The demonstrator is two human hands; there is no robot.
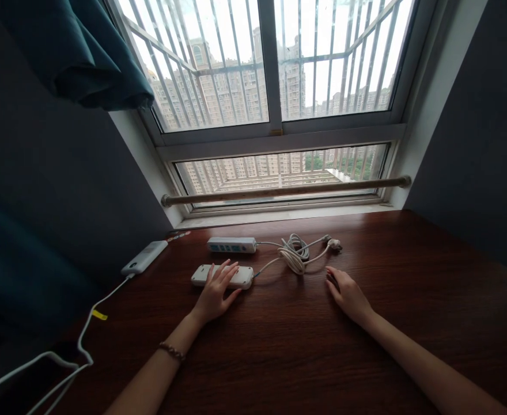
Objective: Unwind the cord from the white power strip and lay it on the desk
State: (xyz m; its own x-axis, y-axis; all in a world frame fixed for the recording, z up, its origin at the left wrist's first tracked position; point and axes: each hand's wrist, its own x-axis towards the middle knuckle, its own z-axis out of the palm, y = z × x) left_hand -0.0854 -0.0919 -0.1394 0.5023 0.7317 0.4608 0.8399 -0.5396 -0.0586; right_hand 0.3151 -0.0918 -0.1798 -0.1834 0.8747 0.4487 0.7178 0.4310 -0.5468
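Observation:
My left hand (215, 293) lies with spread fingers on top of a white power strip (199, 275), the nearer of two. Just behind it is a second power strip (231, 245) with blue-grey socket faces. Each strip's cord runs right into a coiled bundle: a whitish cord coil (294, 264) in front, a greyer cord coil (297, 245) behind. The cords end in a white plug (333, 245) and a grey plug (325, 238). My right hand (347, 294) rests on the wooden surface just in front of the plugs, holding nothing, its fingers loosely bent and thumb apart.
At the left edge of the brown wooden surface (279, 351) lies a white device (144, 257) like a power bank, with a white cable (83, 340) plugged in. A wooden rail (286, 191) crosses the window behind. A blue curtain (93, 57) hangs at upper left.

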